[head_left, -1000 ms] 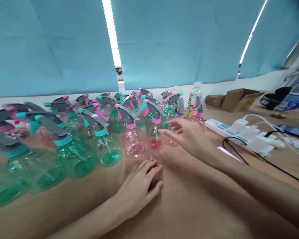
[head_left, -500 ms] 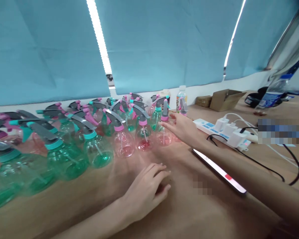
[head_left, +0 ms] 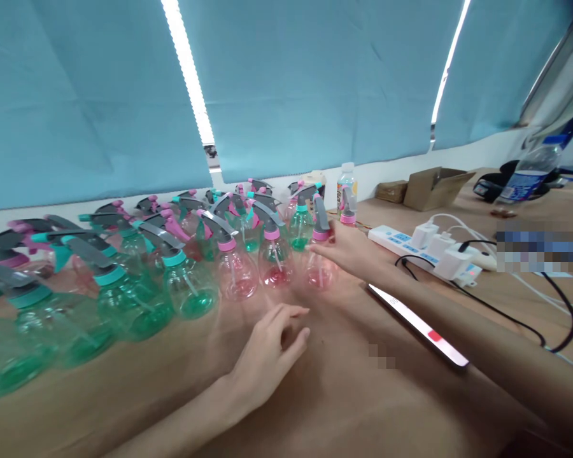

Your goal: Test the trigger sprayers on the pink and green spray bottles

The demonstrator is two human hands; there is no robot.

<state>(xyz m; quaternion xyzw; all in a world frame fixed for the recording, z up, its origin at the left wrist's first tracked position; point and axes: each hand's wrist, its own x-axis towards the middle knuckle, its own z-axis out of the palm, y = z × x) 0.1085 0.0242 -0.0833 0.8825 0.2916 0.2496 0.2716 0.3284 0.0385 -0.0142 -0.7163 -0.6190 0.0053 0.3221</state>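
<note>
My right hand (head_left: 351, 249) is closed around the neck of a pink spray bottle (head_left: 319, 275), thumb in front and fingers partly hidden behind. This bottle has a pink collar and a grey trigger head. Lower in the view, my left hand (head_left: 273, 346) hovers over or rests on the table, which I cannot tell; its fingers are curved and apart from the thumb, with nothing between them. Close to the left stand another pink spray bottle (head_left: 237, 273), a second pink one (head_left: 275, 267) and a green spray bottle (head_left: 191, 296).
Several more green and pink spray bottles crowd the left side. To the right lie a lit phone (head_left: 417, 326), under my right forearm, and a white power strip (head_left: 386, 238) with chargers and cables. A cardboard box (head_left: 432, 191) and a water bottle (head_left: 528, 178) stand farther back.
My right hand has taken hold of the pink spray bottle's neck, and the bottle has shifted slightly right and nearer. My left hand has moved a little left, its fingers drawn closer together.
</note>
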